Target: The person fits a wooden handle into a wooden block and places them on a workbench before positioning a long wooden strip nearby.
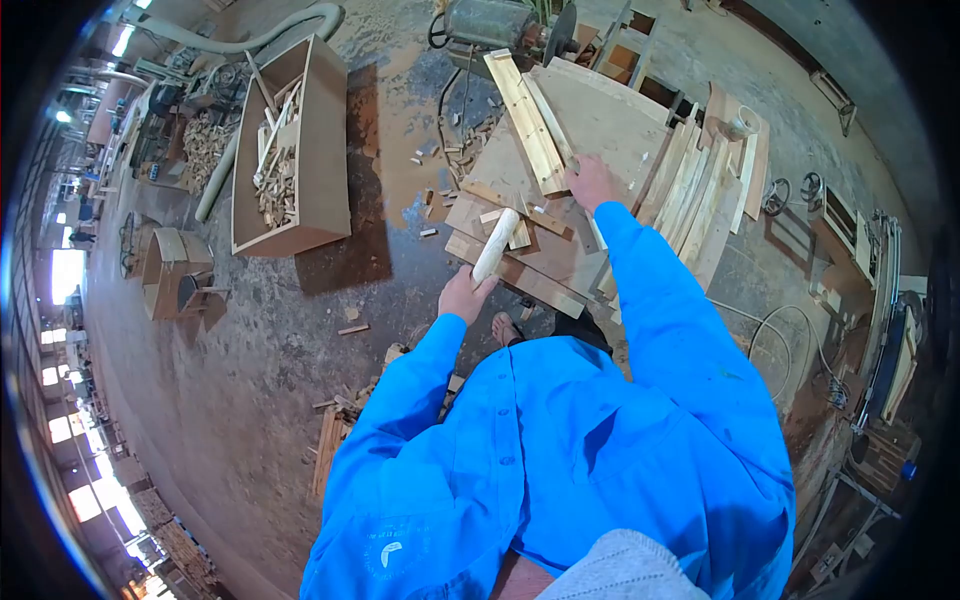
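Note:
My left hand (466,294) is closed round the lower end of a short, pale wooden piece (494,246), which points up and away over the near edge of the boards. My right hand (592,184) is closed at the near end of a narrow wooden strip (549,118). Along the left of that strip lies a wider, light plank (527,122). Both rest over a large flat wooden panel (610,115). Between my hands, a few small offcuts and a thin batten (515,208) lie on the panel's near part.
Several long boards (690,190) lie on the right of the panel. At the left stands a large wooden box (325,150) of scrap sticks. A machine (490,25) stands beyond the panel. Offcuts litter the floor, and a cable (775,325) loops at the right.

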A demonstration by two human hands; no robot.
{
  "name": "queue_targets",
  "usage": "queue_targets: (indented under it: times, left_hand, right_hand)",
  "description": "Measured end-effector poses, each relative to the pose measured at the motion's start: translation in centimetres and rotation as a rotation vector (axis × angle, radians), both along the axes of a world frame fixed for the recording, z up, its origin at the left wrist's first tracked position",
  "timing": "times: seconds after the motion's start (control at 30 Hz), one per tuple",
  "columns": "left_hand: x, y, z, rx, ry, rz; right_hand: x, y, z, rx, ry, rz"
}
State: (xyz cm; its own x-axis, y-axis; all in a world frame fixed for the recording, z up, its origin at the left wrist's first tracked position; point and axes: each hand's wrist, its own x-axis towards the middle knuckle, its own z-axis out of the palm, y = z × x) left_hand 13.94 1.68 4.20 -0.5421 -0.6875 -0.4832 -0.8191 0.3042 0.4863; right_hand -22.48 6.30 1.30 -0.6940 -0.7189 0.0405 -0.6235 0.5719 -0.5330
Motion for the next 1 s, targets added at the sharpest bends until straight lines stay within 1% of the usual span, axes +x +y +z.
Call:
queue_targets:
  times: [0.07, 0.1, 0.2, 0.27, 0.33, 0.5, 0.6, 0.77, 0.83, 0.9, 1.0]
  left_hand:
    - [-0.8, -0.3, 0.0, -0.04, 0.145, 0.019]
    - [-1.3, -0.5, -0.2, -0.037, 0.147, 0.027]
    - [-2.8, -0.8, -0.4, -0.037, 0.112, 0.004]
    - [-3.8, -1.0, -0.3, -0.04, 0.006, 0.018]
    - [-4.2, -1.0, -0.5, -0.056, 0.014, 0.017]
    - [-4.1, -1.1, -0.9, -0.08, 0.012, 0.009]
    - [-4.3, -1.2, -1.1, -0.083, 0.026, 0.014]
    - [-4.3, -1.5, -2.1, -0.106, 0.062, 0.005]
    - [-4.9, -1.8, -1.9, -0.1, 0.054, 0.001]
    - [-6.0, -2.2, -1.7, -0.095, 0.042, -0.003]
    - [-7.5, -2.7, -1.7, -0.116, 0.033, 0.003]
  right_hand:
    - [0.0, -0.2, -0.6, 0.02, -0.008, 0.015]
    - [-0.1, -0.5, -0.7, 0.029, -0.016, 0.023]
    - [-0.1, -0.9, -0.7, -0.003, 0.006, 0.026]
    - [-0.2, -1.7, -0.1, 0.012, 0.0, 0.024]
    - [-0.4, -2.1, 0.2, 0.036, -0.013, 0.025]
    - [0.1, -3.7, -0.3, -0.002, -0.002, -0.042]
    - [-0.2, -3.7, -0.4, -0.051, 0.017, -0.018]
    - [-0.7, -4.1, -0.6, -0.063, 0.026, -0.025]
    - [-1.2, -4.3, -0.8, -0.082, 0.004, -0.023]
    - [-2.0, -4.7, -0.9, -0.076, 0.069, -0.039]
    - [-3.6, -5.2, -0.7, -0.05, 0.05, -0.036]
